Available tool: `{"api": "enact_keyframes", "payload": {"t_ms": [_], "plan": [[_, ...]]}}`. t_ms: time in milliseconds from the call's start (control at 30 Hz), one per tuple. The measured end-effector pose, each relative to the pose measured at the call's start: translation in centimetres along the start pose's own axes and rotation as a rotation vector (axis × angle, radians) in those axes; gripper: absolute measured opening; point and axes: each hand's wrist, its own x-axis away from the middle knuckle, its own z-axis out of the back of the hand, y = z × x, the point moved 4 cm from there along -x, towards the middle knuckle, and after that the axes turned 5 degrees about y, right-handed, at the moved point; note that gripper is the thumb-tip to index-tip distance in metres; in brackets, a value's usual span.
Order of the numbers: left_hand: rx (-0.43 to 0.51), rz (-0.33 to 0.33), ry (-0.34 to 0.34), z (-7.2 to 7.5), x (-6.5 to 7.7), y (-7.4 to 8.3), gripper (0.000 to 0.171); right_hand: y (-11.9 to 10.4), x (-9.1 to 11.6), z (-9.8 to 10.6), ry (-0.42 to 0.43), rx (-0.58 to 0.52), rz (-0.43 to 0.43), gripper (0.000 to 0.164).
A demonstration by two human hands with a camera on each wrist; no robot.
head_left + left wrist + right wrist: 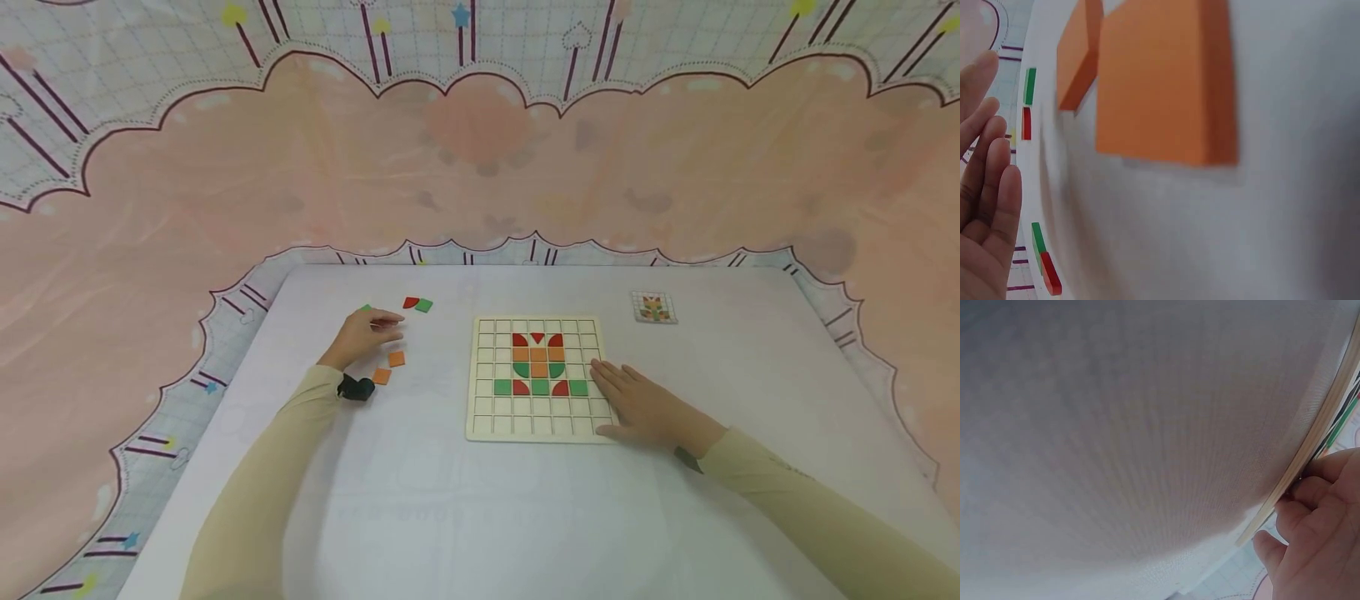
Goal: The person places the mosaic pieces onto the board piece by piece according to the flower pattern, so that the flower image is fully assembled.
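Observation:
My left hand (362, 337) hovers over the table among loose tiles, fingers loosely bent and nothing between them. Two orange square tiles (396, 358) lie just below it, and in the left wrist view an orange tile (1150, 84) looms large. Beyond the fingertips are a red tile (410, 302) and a green tile (423, 306), while another green tile (364, 307) is partly hidden behind the hand. My right hand (645, 408) rests with extended fingers at the right edge of a gridded wooden board (491, 427). Red, orange and green tiles form a tulip-like figure on it.
At the back right lies a small pattern card (654, 307) showing a similar coloured figure. The white table (480, 517) reaches back to a cloth backdrop (480, 183) with peach and checked patterns.

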Motion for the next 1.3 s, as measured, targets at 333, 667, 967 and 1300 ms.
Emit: {"api": "enact_keyframes", "payload": {"t_ms": [333, 667, 967, 1300], "plan": [[-0.048, 0.024, 0.001, -0.3, -3.2, 0.3, 0.040, 0.0, 0.0, 0.1, -0.004, -0.008, -0.008, 0.088], [-0.080, -0.038, -0.033, -1.8, -6.2, 2.2, 0.041, 0.0, 0.2, 0.3, -0.002, -0.015, -0.004, 0.089], [-0.144, -0.065, -0.047, -2.4, -7.1, 2.4, 0.033, -0.1, 0.1, 0.3, 0.008, -0.026, 0.001, 0.089], [-0.118, -0.073, -0.058, -2.9, -6.4, 2.5, 0.033, 0.0, 0.0, 0.2, 0.002, -0.006, 0.005, 0.089]]}}
